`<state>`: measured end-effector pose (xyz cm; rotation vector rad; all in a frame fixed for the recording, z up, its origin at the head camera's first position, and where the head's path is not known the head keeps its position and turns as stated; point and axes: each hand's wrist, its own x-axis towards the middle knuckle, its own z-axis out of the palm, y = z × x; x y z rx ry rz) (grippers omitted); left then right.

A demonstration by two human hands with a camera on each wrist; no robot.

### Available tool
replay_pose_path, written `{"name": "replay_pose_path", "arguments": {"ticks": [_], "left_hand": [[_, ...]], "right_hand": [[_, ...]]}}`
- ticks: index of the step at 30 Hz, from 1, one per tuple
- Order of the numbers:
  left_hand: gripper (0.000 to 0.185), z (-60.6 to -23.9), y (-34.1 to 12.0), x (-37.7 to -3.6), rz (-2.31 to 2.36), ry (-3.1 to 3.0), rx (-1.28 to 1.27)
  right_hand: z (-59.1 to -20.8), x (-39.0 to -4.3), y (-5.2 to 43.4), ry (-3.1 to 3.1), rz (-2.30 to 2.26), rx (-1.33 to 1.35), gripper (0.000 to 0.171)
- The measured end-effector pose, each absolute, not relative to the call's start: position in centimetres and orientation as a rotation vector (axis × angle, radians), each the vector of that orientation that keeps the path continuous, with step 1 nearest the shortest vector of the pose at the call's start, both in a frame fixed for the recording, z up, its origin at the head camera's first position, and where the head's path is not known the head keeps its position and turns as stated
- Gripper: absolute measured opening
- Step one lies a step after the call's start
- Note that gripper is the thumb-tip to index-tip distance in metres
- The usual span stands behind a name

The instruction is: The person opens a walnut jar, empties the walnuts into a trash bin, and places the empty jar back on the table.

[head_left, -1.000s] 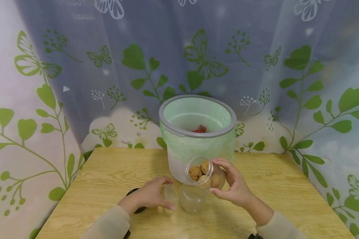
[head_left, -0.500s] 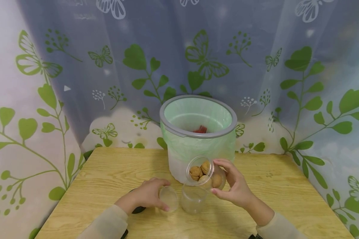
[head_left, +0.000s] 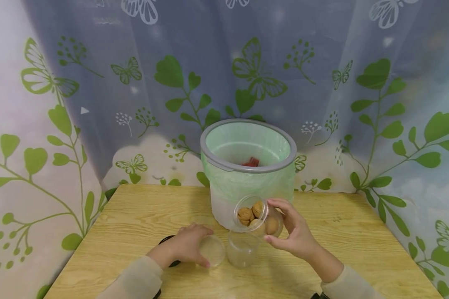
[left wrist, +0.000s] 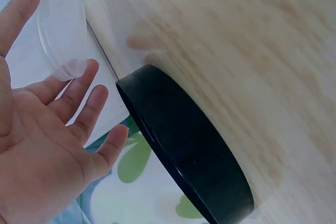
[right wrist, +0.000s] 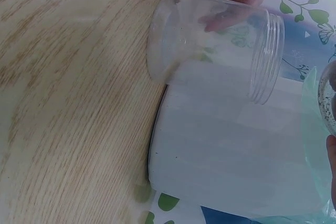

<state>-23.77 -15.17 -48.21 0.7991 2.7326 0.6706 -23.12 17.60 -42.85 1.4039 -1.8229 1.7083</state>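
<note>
My right hand [head_left: 293, 238] grips a clear jar [head_left: 276, 224] with several walnuts [head_left: 245, 216] in it. That jar is tipped, its mouth to the left, above an empty clear jar [head_left: 243, 251] standing on the table. At the right border of the right wrist view, only part of the walnut jar [right wrist: 328, 98] shows. To the left, my left hand [head_left: 183, 245] holds a clear round lid [head_left: 214, 251] between thumb and fingertips. In the left wrist view the fingertips meet the rim of this lid [left wrist: 63, 19]. A black ring-shaped object [left wrist: 184, 140] is beside the hand.
A bin [head_left: 228, 199] with a grey rim and a green liner stands behind the jars. A red item [head_left: 251, 162] lies inside it. The wooden table [head_left: 146, 207] ends at a curtain [head_left: 164, 104] printed with leaves and butterflies.
The clear lid in my left hand has turned from nearly edge-on to facing the head camera. My right hand and the walnut jar stay nearly still.
</note>
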Motion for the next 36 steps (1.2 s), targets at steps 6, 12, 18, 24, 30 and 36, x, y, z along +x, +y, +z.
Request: {"name": "replay_pose_path", "arguments": {"ticks": [6,12,18,24,30,36], "left_hand": [[0.09,-48.56,-15.07,-23.88,0.621,2.734,0.794],[0.091,-48.91,-15.23,-24.07,0.572,2.738,0.786],[0.09,-49.15,-15.4,-24.25,0.536,2.732,0.772],[0.091,-49.22,-15.55,-24.27,0.526,2.727,0.774],[0.091,-49.17,-15.6,-24.27,0.535,2.719,0.774],[0.089,-49.07,-15.55,-24.22,0.517,2.722,0.765]], "right_hand": [[-42.9,-23.27,17.65,-1.807,1.693,1.413,0.084],[-42.98,-23.27,17.74,-1.815,1.686,1.404,0.084],[-43.05,-23.3,17.78,-1.811,1.688,1.405,0.085],[-43.11,-23.32,17.83,-1.801,1.691,1.405,0.084],[-43.08,-23.32,17.89,-1.799,1.69,1.406,0.084],[-43.08,-23.32,18.0,-1.796,1.685,1.401,0.083]]}}
